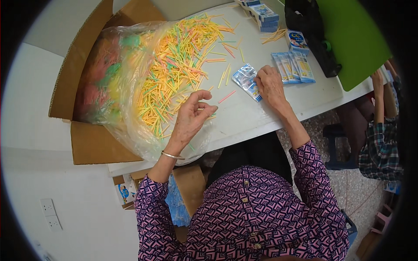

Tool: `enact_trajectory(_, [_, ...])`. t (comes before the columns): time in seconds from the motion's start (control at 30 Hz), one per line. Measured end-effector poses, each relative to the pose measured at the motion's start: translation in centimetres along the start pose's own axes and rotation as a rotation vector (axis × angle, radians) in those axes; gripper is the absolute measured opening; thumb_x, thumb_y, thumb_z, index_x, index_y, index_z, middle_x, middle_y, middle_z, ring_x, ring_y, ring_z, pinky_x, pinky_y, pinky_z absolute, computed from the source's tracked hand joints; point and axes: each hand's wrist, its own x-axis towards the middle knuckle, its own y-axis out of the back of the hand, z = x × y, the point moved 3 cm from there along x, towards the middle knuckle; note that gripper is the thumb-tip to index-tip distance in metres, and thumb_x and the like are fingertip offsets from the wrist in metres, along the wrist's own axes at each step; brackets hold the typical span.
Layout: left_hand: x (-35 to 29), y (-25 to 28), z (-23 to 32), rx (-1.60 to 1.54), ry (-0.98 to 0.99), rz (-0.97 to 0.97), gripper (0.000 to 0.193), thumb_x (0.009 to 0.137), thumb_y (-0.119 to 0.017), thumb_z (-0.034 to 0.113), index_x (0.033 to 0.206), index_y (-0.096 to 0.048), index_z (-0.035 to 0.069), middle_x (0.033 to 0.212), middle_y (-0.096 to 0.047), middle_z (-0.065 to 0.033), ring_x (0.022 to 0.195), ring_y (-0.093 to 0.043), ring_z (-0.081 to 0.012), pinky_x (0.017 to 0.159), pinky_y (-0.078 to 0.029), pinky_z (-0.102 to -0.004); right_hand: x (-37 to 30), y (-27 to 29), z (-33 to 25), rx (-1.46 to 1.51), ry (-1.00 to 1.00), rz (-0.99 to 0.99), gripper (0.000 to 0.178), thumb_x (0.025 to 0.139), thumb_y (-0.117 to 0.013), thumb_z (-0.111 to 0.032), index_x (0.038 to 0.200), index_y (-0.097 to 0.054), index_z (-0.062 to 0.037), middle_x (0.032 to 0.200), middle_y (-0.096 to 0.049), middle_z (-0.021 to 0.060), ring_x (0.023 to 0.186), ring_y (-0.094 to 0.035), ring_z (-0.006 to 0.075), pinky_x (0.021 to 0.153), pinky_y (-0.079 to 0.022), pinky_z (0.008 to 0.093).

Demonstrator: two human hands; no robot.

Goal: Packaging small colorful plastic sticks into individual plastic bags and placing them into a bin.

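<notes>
A large heap of thin coloured sticks (174,74), yellow, pink and green, spreads over the table out of a clear plastic bag (130,93). By the near edge of the heap my left hand (191,115) is raised, its fingers curled loosely with a gap between thumb and forefinger. A green stick end shows beside the thumb; I see nothing gripped. My right hand (271,87) has bent fingers on the right edge of a blue-and-white packet (246,81) lying on the table. Its fingertips are partly hidden. Several filled packets (285,67) overlap just right of that hand.
A cardboard box (82,52) lies open at the left around the bag. Stacked packets (266,18), a small box (297,41) and a black object (311,35) stand farther back. A green panel (357,39) is at right. Another person's arm (379,93) shows beyond.
</notes>
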Motion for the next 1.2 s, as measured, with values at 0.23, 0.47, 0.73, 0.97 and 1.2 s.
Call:
enact_trajectory(0.23, [0.0, 1.0, 0.9, 0.000, 0.013, 0.035, 0.035, 0.085, -0.066, 0.008, 0.117, -0.053, 0.001, 0.112, -0.055, -0.0036, 0.086, -0.055, -0.0088, 0.078, -0.046, -0.0234, 0.2, -0.4, 0.1, -0.226, 0.056, -0.031, 0.009, 0.078, -0.061, -0.005, 0.084, -0.054, -0.0038, 0.092, -0.054, 0.0108, 0.088, -0.050, 0.0286, 0.076, -0.038, 0.0393])
enact_trajectory(0.47, [1.5, 1.3, 1.8, 0.031, -0.069, 0.140, 0.028, 0.088, -0.064, 0.019, 0.108, -0.057, 0.000, 0.096, -0.060, -0.0038, 0.087, -0.057, -0.0104, 0.076, -0.047, -0.0251, 0.7, 4.5, -7.5, -0.086, 0.309, 0.173, 0.012, 0.075, -0.059, -0.006, 0.085, -0.053, -0.0039, 0.103, -0.055, 0.0109, 0.098, -0.051, 0.0255, 0.086, -0.035, 0.0401])
enact_trajectory(0.73, [2.2, 1.8, 1.6, 0.105, -0.146, 0.041, 0.017, 0.084, -0.064, 0.013, 0.091, -0.069, -0.001, 0.068, -0.064, -0.0037, 0.064, -0.057, -0.0078, 0.060, -0.046, -0.0239, 1.0, 4.6, -11.8, 0.403, 0.205, -0.045, 0.021, 0.080, -0.063, -0.006, 0.098, -0.054, -0.0027, 0.106, -0.057, 0.0114, 0.081, -0.056, 0.0202, 0.076, -0.042, 0.0324])
enact_trajectory(0.97, [1.3, 3.2, 3.5, 0.215, -0.157, 0.087, 0.015, 0.087, -0.061, 0.007, 0.095, -0.066, -0.004, 0.081, -0.067, -0.0014, 0.076, -0.057, -0.0049, 0.069, -0.047, -0.0203, 2.2, 2.4, -11.8, 0.911, -0.187, -0.272, 0.014, 0.085, -0.065, -0.012, 0.089, -0.064, 0.0022, 0.071, -0.058, 0.0011, 0.064, -0.048, 0.0067, 0.058, -0.039, 0.0233])
enact_trajectory(1.2, [0.6, 4.1, 3.0, 0.490, -0.133, 0.086, 0.015, 0.089, -0.060, 0.011, 0.092, -0.065, -0.003, 0.072, -0.062, -0.0015, 0.071, -0.056, -0.0049, 0.066, -0.045, -0.0201, 1.5, 1.6, -12.6, 0.796, -0.173, -0.363, 0.018, 0.088, -0.063, -0.015, 0.087, -0.065, 0.0024, 0.061, -0.057, 0.0035, 0.058, -0.047, 0.0059, 0.053, -0.037, 0.0240])
